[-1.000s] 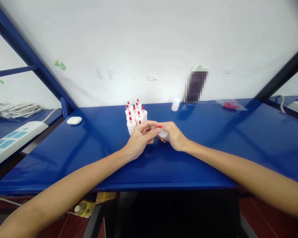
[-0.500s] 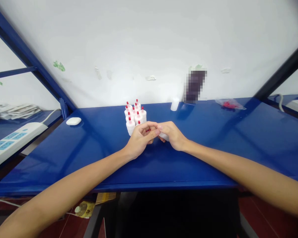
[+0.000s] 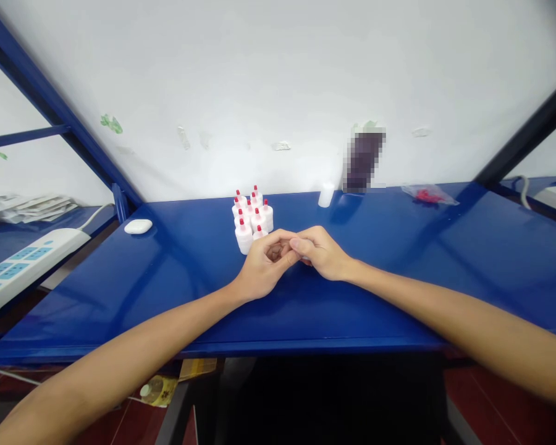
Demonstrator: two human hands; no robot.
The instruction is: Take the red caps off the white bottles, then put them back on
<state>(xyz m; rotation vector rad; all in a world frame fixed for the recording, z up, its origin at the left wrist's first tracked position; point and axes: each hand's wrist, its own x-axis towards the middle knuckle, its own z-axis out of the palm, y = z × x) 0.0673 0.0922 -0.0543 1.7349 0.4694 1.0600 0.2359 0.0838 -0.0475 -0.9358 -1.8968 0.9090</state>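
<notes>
My left hand [image 3: 266, 264] and my right hand [image 3: 323, 252] meet above the blue table [image 3: 375, 309], fingers curled and touching. Whatever lies between them is almost wholly covered; only a small pale bit shows by the right fingers. Just behind and left of my left hand stand several white bottles with red pointed caps, the nearest left one [image 3: 243, 237] upright at the front. Farther back, a white bottle without a red cap [image 3: 325, 195] stands near the wall.
At the back right lies a clear bag with red pieces [image 3: 429, 196]. A dark pixelated object [image 3: 364, 162] leans on the wall. A white rounded case [image 3: 138, 227] sits at the left, beyond which is a power strip [image 3: 23, 266].
The fingers have closed in more over the space between my hands. The white bottle part and red bit that showed there are now mostly hidden.
</notes>
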